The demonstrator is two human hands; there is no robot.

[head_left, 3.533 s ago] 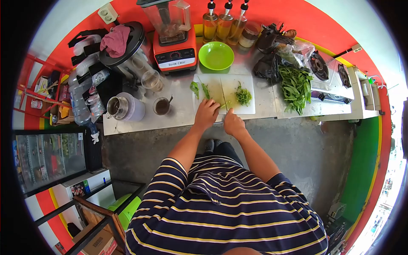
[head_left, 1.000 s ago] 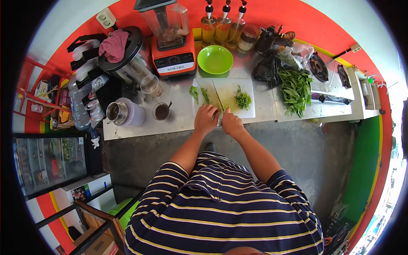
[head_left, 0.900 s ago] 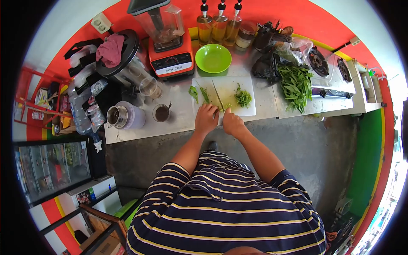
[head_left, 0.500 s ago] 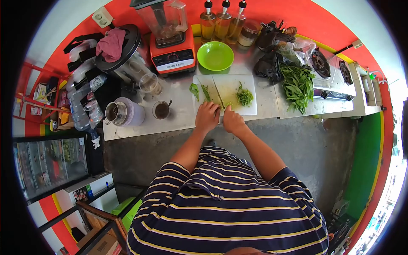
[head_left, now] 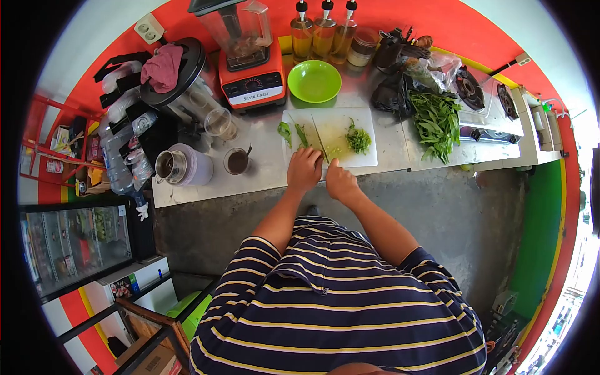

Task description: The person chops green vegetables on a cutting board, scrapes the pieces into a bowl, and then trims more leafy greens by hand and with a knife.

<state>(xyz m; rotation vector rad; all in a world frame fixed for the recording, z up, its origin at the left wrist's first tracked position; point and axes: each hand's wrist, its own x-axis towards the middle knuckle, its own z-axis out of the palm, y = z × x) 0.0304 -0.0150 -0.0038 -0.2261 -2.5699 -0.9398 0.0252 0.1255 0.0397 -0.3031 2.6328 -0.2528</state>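
A white cutting board [head_left: 365, 115] lies on the steel table. My right hand [head_left: 341, 182] is wrapped round the handle of a knife [head_left: 319, 137], whose blade points away from me across the board. Just left of the blade, my left hand [head_left: 305, 169] presses with bent fingers on a green vegetable [head_left: 301, 134], part of which sticks out beyond the fingertips. Another green piece [head_left: 285, 133] lies at the board's left edge. To the right of the knife sits a pile of chopped greens [head_left: 358, 139], with a few small bits near the blade.
Behind the board stands a green bowl [head_left: 315, 82], beside a red blender [head_left: 252, 85]. A dark drink in a glass [head_left: 237, 161] and a metal-topped container [head_left: 182, 165] are on the left. Leafy greens [head_left: 435, 125] lie on the right, near a gas stove [head_left: 490, 106].
Both hands stay at the board with the knife between them and have barely moved. The whole view has shifted slightly.
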